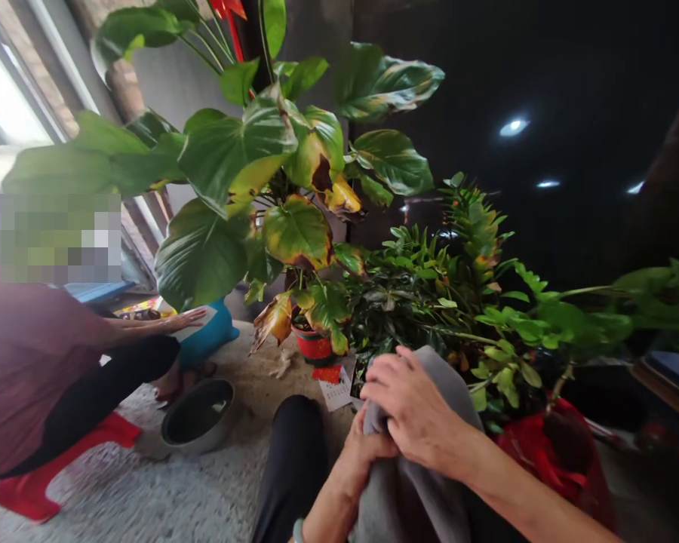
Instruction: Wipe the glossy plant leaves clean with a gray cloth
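A grey cloth (pixel 407 498) is bunched up over my lap, with one folded part rising beyond my fingers. Low on the bunch, my left hand (pixel 367 445) is closed around the fabric, its fingers partly hidden by folds and by the other hand. My right hand (pixel 407 403) lies across the top of the cloth with bent fingers pressing into it. The two hands touch or nearly touch. Whether anything is wrapped inside the cloth cannot be seen.
Ahead stands a large-leaved plant in a red pot (pixel 314 343); bushy plants (pixel 413 294) crowd the right, near a red bag (pixel 560 452). Leftward, a person (pixel 39 362) sits on a red stool (pixel 62 464) beside a basin (pixel 198 418). Papers (pixel 336 391) lie on the floor.
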{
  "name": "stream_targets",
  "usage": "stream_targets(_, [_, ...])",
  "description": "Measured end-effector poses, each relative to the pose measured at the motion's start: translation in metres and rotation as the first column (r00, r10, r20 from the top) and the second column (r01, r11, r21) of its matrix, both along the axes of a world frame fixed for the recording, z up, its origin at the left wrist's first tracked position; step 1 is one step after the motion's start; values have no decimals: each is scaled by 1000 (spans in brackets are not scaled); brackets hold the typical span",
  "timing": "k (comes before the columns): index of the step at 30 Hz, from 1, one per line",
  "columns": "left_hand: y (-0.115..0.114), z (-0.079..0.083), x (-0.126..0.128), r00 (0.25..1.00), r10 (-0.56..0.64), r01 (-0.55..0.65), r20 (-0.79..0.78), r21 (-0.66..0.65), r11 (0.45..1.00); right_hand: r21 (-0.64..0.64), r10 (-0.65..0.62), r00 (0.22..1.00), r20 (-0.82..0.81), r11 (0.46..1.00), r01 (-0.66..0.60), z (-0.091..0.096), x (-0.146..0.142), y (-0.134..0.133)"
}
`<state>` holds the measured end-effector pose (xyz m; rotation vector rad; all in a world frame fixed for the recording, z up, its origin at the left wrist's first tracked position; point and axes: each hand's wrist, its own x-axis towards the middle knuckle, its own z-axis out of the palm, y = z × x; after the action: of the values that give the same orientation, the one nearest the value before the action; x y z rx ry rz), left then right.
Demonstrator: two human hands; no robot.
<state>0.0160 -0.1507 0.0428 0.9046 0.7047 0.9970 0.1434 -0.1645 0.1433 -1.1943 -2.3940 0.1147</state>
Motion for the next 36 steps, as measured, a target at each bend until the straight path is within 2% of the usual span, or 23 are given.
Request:
stream_targets(1, [1, 0, -3, 997, -7, 13, 78, -71, 997, 113, -76, 984, -161, 989, 95, -2, 5, -1])
stream_targets(2, [1, 2, -7, 988, -2, 23, 155, -133, 991, 177, -167, 919, -356, 954, 242, -4, 10, -3])
stream_targets(3, [1, 5, -10, 977, 10, 29, 215, -178, 984, 145, -262, 789, -556, 904, 402, -9, 16, -6])
stream_targets(4, [0, 9, -13, 968, 24, 29, 251, -206, 978, 7, -352, 606, -713, 861, 508, -16, 21, -10])
stream_targets(5, [-2, 13, -15, 963, 36, 25, 266, -221, 975, -197, -443, 407, -799, 832, 519, -24, 24, -15])
stream_targets(6, [-4, 16, -14, 962, 44, 18, 268, -224, 974, -409, -537, 234, -810, 805, 430, -33, 26, -20])
stream_targets(7, [-6, 17, -13, 963, 48, 13, 265, -222, 975, -579, -625, 115, -772, 767, 278, -43, 25, -24])
stream_targets(9, [-11, 15, -5, 966, 52, 5, 253, -220, 975, -726, -726, 6, -687, 687, 4, -58, 18, -30])
stream_targets(11, [-18, 9, 3, 971, 58, 1, 233, -247, 969, -741, -743, -59, -667, 669, -59, -65, 11, -31])
stream_targets(13, [-23, 6, 9, 976, 35, 28, 214, -282, 959, -724, -724, -73, -686, 689, -23, -64, 7, -28])
stream_targets(14, [-26, 6, 10, 977, 9, 55, 213, -295, 954, -709, -708, -44, -705, 705, 4, -61, 7, -26])
stream_targets(15, [-27, 8, 10, 976, -14, 82, 218, -305, 949, -686, -687, 9, -727, 726, 36, -58, 8, -24])
stream_targets(17, [-28, 13, 10, 976, -12, 85, 215, -334, 939, -607, -619, 174, -766, 786, 119, -52, 11, -21])
stream_targets(20, [-26, 19, 12, 978, 132, -53, 159, -423, 904, -456, -506, 451, -735, 862, 224, -47, 14, -21])
stream_targets(22, [-24, 21, 13, 963, 234, -145, 135, -471, 870, -416, -488, 556, -673, 871, 260, -45, 18, -21])
stream_targets(23, [-23, 22, 14, 953, 267, -168, 142, -483, 859, -417, -505, 571, -648, 862, 289, -45, 21, -20])
stream_targets(26, [-21, 27, 13, 939, 293, -172, 181, -491, 854, -453, -586, 510, -630, 810, 372, -49, 30, -19])
stream_targets(27, [-21, 30, 12, 938, 288, -162, 192, -491, 856, -480, -597, 474, -648, 802, 355, -53, 32, -19])
stream_targets(28, [-20, 33, 12, 937, 285, -156, 199, -493, 856, -515, -593, 430, -681, 805, 295, -58, 31, -20])
stream_targets(30, [-19, 37, 13, 932, 308, -181, 190, -493, 851, -575, -570, 307, -762, 814, 82, -71, 23, -24])
stream_targets(32, [-16, 39, 15, 918, 375, -279, 128, -461, 842, -588, -568, 170, -805, 801, -109, -85, 8, -31])
stream_targets(34, [-12, 36, 20, 889, 458, -418, 19, -375, 827, -615, -612, 76, -787, 767, -182, -96, -8, -38])
stream_targets(36, [-11, 30, 27, 866, 495, -493, -69, -281, 823, -677, -687, 18, -726, 710, -193, -102, -18, -44])
